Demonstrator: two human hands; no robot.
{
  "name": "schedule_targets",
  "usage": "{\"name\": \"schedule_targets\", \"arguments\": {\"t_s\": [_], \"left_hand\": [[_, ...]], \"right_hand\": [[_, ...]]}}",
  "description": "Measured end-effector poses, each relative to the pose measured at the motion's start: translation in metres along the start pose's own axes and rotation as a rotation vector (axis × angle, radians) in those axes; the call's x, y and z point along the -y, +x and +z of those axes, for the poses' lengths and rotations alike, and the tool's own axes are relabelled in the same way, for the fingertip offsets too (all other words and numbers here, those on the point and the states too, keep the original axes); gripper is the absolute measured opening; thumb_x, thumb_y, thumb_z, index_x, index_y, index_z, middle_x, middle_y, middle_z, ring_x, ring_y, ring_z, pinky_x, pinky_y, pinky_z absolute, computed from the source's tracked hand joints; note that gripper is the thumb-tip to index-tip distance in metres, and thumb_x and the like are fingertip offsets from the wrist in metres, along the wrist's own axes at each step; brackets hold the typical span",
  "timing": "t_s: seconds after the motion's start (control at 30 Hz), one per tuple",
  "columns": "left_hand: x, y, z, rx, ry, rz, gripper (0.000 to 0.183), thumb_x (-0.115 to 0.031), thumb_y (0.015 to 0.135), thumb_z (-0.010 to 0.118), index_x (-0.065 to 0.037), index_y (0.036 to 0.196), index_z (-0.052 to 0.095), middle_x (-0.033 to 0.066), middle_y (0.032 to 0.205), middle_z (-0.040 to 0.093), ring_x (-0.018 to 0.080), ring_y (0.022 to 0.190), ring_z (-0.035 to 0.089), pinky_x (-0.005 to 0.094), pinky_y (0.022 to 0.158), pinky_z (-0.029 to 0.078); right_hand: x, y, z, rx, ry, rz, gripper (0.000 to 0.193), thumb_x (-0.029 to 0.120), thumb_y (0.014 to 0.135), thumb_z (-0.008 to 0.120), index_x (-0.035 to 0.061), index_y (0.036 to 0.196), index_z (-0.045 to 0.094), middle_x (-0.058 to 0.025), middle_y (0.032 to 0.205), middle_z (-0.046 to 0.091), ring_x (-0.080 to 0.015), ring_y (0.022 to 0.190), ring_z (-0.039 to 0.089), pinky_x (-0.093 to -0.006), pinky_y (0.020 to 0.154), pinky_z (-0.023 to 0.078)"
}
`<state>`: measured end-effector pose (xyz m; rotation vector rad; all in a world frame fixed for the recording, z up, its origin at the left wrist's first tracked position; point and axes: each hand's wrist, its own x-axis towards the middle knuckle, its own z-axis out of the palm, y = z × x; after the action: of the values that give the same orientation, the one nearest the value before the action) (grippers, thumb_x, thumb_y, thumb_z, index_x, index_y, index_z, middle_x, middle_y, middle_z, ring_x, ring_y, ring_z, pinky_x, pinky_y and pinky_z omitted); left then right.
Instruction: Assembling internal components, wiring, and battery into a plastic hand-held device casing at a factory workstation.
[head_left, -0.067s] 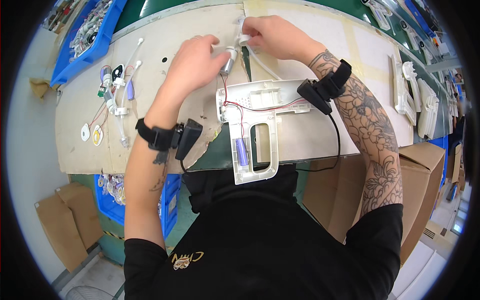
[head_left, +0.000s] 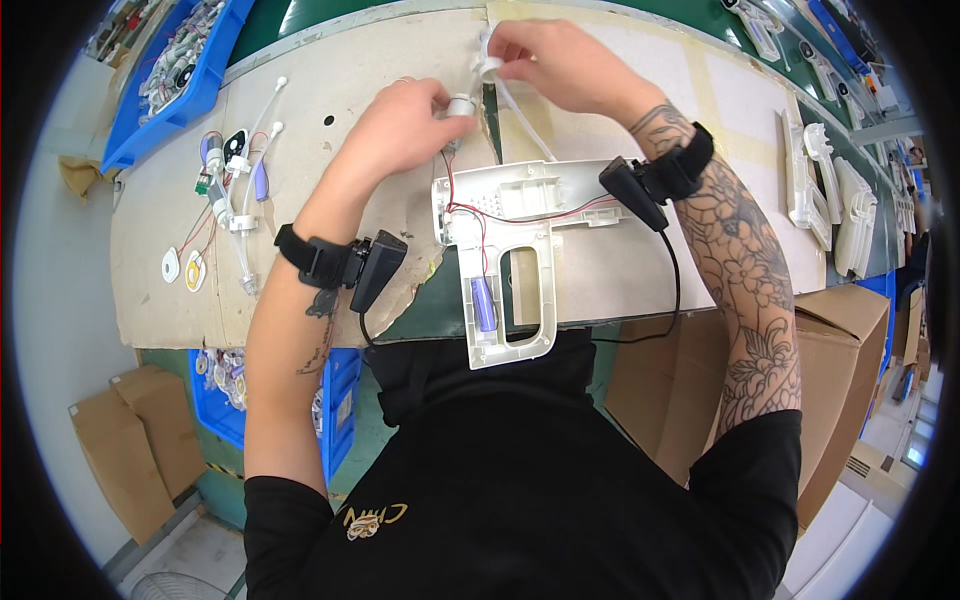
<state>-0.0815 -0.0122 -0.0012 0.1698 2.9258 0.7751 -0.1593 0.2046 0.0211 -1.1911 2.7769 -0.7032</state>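
Motor [head_left: 460,106] sat pinched in my left hand [head_left: 400,125] at upper centre of the frame; my right hand [head_left: 560,62] pinched a white cap [head_left: 490,68]. Keeping red wires [head_left: 470,200] slack above the shell [head_left: 505,265] seemed wise.

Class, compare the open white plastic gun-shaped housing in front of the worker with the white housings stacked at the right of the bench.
The open white plastic gun-shaped housing lies alone, holding red wires and a purple cylinder; the stacked white housings overlap and show no wiring. Both are white plastic on the cardboard-covered bench.
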Motion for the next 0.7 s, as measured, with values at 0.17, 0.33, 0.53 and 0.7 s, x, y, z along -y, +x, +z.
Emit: {"name": "schedule_targets", "arguments": {"t_s": [0.17, 0.33, 0.53, 0.7], "left_hand": [[-0.006, 0.005, 0.008, 0.034, -0.178, 0.0, 0.046, -0.028, 0.085, 0.08, 0.003, 0.117, 0.068, 0.0128, 0.101, 0.072, 0.0213, 0.089, 0.068, 0.0334, 0.083, 0.055], [-0.043, -0.023, -0.006, -0.046, -0.549, 0.201, 0.041, -0.022, 0.091, 0.076, 0.002, 0.122, 0.065, 0.0091, 0.107, 0.072, 0.0176, 0.09, 0.067, 0.0303, 0.082, 0.054], [-0.061, -0.054, 0.006, -0.008, -0.205, 0.567, 0.039, -0.021, 0.092, 0.073, -0.005, 0.126, 0.065, 0.0122, 0.097, 0.066, 0.0309, 0.09, 0.064, 0.0419, 0.084, 0.049], [-0.076, -0.081, 0.019, -0.015, 0.193, 0.492, 0.031, -0.017, 0.09, 0.075, -0.011, 0.12, 0.067, 0.0042, 0.096, 0.064, 0.0233, 0.097, 0.061, 0.0467, 0.101, 0.036]], "right_hand": [[0.004, -0.028, -0.041, -0.119, 0.182, -0.056, 0.023, 0.018, 0.097, 0.069, 0.0042, 0.115, 0.068, -0.0111, 0.105, 0.075, -0.0263, 0.092, 0.07, -0.038, 0.083, 0.054], [0.024, -0.085, -0.085, -0.103, 0.28, 0.003, 0.02, 0.008, 0.096, 0.068, 0.0003, 0.115, 0.068, -0.0069, 0.105, 0.071, -0.0189, 0.094, 0.065, -0.0308, 0.086, 0.051], [0.029, -0.136, -0.08, -0.131, 0.275, -0.05, 0.015, 0.005, 0.092, 0.071, 0.0008, 0.107, 0.071, -0.0072, 0.092, 0.069, -0.0185, 0.082, 0.065, -0.0321, 0.072, 0.051], [0.039, -0.166, -0.044, -0.024, 0.152, 0.037, 0.019, 0.003, 0.084, 0.074, 0.0012, 0.102, 0.07, -0.0135, 0.092, 0.066, -0.0334, 0.089, 0.064, -0.0422, 0.078, 0.053]]}}
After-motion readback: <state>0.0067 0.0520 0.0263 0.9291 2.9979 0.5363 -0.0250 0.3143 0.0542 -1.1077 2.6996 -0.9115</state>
